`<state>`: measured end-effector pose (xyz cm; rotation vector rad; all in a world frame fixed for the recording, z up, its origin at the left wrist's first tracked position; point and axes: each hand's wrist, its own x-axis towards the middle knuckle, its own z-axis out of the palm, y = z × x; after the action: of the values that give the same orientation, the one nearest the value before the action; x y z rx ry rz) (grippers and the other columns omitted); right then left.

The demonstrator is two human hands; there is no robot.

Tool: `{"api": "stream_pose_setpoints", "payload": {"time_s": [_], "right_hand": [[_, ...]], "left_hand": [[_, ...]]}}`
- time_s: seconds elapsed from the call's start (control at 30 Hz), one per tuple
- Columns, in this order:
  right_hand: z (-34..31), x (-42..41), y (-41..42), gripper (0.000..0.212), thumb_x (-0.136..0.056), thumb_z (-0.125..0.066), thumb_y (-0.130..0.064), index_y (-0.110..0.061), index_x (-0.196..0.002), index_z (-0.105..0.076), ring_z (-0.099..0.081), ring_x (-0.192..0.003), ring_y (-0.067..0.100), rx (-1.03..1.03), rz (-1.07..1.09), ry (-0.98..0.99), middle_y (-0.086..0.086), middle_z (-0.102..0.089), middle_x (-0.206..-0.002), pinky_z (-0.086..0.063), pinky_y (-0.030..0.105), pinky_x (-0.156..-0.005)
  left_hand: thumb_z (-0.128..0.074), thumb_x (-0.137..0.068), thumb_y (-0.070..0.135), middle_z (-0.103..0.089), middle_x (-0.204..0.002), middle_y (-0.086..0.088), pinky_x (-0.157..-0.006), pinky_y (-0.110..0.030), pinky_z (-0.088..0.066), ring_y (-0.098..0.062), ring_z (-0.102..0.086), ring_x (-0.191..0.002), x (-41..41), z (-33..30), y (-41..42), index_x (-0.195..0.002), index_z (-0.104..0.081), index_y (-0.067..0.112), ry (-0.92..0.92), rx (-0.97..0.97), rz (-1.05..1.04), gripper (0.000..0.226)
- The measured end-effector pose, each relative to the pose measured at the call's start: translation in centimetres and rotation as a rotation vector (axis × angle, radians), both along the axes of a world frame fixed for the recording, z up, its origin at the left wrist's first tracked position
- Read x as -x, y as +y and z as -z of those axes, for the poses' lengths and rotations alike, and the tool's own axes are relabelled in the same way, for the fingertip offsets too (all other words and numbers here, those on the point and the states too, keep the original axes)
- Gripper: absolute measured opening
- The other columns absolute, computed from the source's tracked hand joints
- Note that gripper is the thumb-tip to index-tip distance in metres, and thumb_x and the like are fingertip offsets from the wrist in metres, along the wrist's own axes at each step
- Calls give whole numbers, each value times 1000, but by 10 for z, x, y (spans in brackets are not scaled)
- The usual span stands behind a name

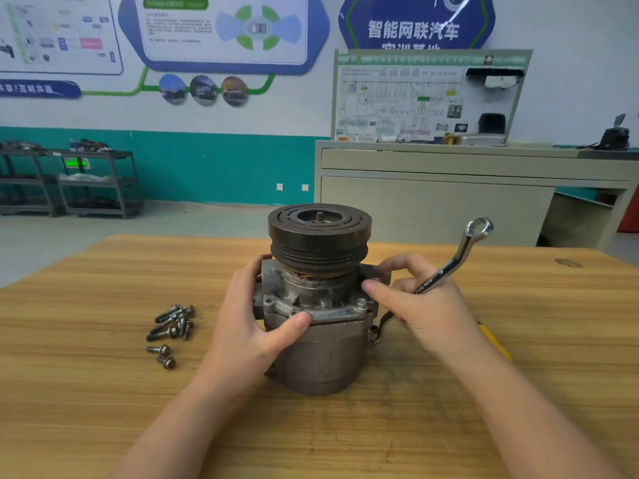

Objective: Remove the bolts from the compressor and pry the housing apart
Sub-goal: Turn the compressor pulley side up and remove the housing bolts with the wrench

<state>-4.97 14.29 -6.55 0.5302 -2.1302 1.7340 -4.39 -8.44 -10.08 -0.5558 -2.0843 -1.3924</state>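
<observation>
The grey compressor (321,354) stands upright on the wooden table (103,392), its dark grooved pulley (320,236) on top. My left hand (252,326) grips the housing's left side, thumb pressed on the front flange (332,314). My right hand (422,305) holds a chrome ring wrench (460,252) across the palm, its ring end sticking up to the right, while the fingertips touch the flange's right side. Several removed bolts (173,323) lie in a loose pile left of the compressor.
A yellow object (494,340) peeks out behind my right forearm on the table. Beyond the table's far edge stand a beige training bench (449,198) with a wiring panel and, at the left, dark metal shelving (93,181).
</observation>
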Motion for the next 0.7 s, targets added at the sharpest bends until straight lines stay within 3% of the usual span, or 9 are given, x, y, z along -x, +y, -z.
{"api": "stream_pose_setpoints", "payload": {"time_s": [0.1,0.2,0.33,0.43,0.53,0.6,0.7], "right_hand": [[0,1,2,13,-81,-72,-17,-30,-81,-75,-34,-38,4,10,-19,15,-9,-44,-40,-28,12,-40],[-1,-1,4,16,-76,-65,-27,-32,-86,-77,-34,-39,5,86,-68,-16,-8,-41,-41,-28,13,-39],[0,0,-1,12,-73,-81,-23,-28,-76,-71,-32,-39,6,56,14,40,-9,-42,-41,-28,12,-40],[-1,0,1,21,-80,-75,-11,-31,-78,-76,-35,-40,2,15,48,98,-13,-45,-42,-29,11,-43],[-1,-3,2,12,-79,-75,-20,-30,-86,-75,-35,-40,3,56,-17,81,-11,-43,-43,-30,10,-43],[1,-1,1,14,-71,-82,-26,-24,-80,-72,-34,-39,4,95,-8,50,-9,-43,-42,-29,11,-42],[1,0,0,13,-77,-78,-14,-25,-73,-73,-36,-39,2,32,39,61,-11,-45,-42,-30,11,-41]], "left_hand": [[-65,-65,62,-50,-130,19,-90,-1,-36,10,-47,-119,0,-2,0,-127,-35,52,-1,0,12,70],[-65,-65,60,-52,-131,18,-92,-5,-38,7,-48,-120,1,-3,-1,-129,-35,49,-7,-2,27,72],[-66,-64,60,-52,-130,18,-89,-2,-38,9,-49,-119,1,-3,-1,-127,-35,51,-18,-11,29,71],[-65,-63,61,-50,-128,22,-87,1,-36,14,-47,-116,1,-3,-1,-125,-33,54,-21,-11,15,70],[-65,-62,61,-52,-130,17,-88,-2,-39,9,-49,-117,1,-3,-1,-127,-34,51,-35,-12,23,73],[-66,-62,60,-53,-129,17,-87,-2,-39,9,-50,-117,1,-3,0,-127,-35,49,-34,-17,32,73],[-66,-61,60,-53,-127,19,-85,0,-38,10,-50,-115,0,-5,1,-125,-37,49,-31,-22,34,71]]}}
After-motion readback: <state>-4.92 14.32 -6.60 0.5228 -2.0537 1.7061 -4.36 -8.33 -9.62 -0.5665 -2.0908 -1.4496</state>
